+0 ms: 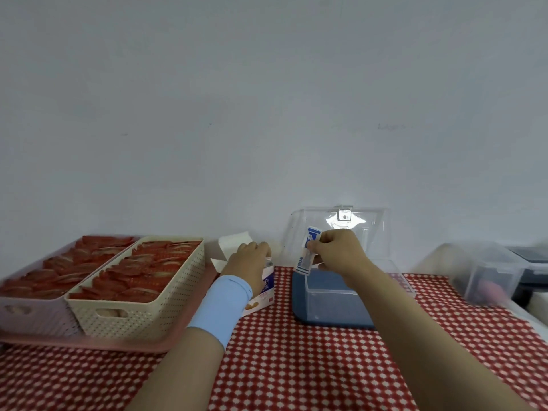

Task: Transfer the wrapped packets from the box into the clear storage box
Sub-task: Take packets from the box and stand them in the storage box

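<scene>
A small white and blue carton [264, 292] with open flaps stands on the red checked cloth in the middle. My left hand [252, 262], with a light blue wristband, rests on top of the carton and grips it. My right hand [338, 250] pinches a long blue and white wrapped packet [307, 252], held upright over the left edge of the clear storage box [335, 301]. That box has a blue base, and its clear lid [341, 229] stands raised against the wall. I cannot see what lies inside the carton.
A cream perforated basket [142, 307] and a pink basket [32, 310], both full of red packets, sit on a pink tray [118, 345] at the left. Another clear container [486, 274] and a dark bin [530, 268] stand at the far right. A white wall rises behind.
</scene>
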Motion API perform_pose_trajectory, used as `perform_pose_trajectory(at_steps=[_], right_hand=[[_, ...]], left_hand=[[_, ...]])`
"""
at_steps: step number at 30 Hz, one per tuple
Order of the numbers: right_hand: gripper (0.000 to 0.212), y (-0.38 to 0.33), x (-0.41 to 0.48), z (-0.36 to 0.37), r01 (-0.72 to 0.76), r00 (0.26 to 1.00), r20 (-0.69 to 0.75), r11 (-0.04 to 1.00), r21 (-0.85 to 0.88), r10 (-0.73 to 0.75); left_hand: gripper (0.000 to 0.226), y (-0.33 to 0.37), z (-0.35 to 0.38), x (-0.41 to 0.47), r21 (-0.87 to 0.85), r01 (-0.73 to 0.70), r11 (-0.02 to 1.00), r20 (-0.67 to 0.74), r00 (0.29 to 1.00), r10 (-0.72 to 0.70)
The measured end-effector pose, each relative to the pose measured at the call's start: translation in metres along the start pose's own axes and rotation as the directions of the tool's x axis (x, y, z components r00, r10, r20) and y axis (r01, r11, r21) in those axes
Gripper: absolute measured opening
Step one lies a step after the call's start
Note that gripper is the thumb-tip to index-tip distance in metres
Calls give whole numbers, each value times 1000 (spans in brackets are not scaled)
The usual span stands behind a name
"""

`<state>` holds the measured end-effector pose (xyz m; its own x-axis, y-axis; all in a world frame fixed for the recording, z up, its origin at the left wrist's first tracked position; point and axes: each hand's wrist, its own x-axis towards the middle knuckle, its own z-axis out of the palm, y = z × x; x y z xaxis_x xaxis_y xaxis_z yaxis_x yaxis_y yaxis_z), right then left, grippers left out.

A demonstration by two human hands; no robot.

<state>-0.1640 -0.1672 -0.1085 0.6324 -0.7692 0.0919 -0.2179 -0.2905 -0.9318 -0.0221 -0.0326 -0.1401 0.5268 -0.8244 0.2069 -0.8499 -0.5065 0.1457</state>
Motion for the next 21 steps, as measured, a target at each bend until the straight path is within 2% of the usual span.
perform_pose_trajectory(at_steps=[2,4,6,7,8,10,12,15,19,21], right_hand=[[14,3,7,-11,13,999,-44,998,-66,-16],[15,7,14,-21,18,996,-81,988,-150,-30],[16,13,21,-25,-5,997,-70,974,-225,-11],[18,16,24,-25,-30,999,-42,961,-274,19],[20,19,26,-24,-58,998,-2,940,-335,61],[21,27,28,-20,-102,985,80,887,-450,154],[21,34,28,-16,-106,968,137,840,-532,209],[22,37,28,-9,-69,942,201,746,-663,267],[17,31,30,0,-124,862,265,687,-716,432],[20,30,33,5,-133,838,273,662,-738,473]], left_hand=[[58,8,-5,-2,50,12,999,-28,1000,-11],[50,19,-14,-7,47,-16,999,-209,978,26],[28,32,-22,-13,-170,-63,983,-338,941,2],[18,40,-24,-15,-313,-60,948,-298,954,-38],[15,47,-24,-16,-417,-18,909,-192,979,-69],[30,58,-15,-12,-487,109,867,79,994,-80],[45,63,-2,-7,-487,223,844,268,958,-98],[36,64,17,-3,-526,275,804,297,946,-130],[14,63,29,-1,-731,352,585,355,928,-115],[12,60,31,2,-762,366,533,368,923,-108]])
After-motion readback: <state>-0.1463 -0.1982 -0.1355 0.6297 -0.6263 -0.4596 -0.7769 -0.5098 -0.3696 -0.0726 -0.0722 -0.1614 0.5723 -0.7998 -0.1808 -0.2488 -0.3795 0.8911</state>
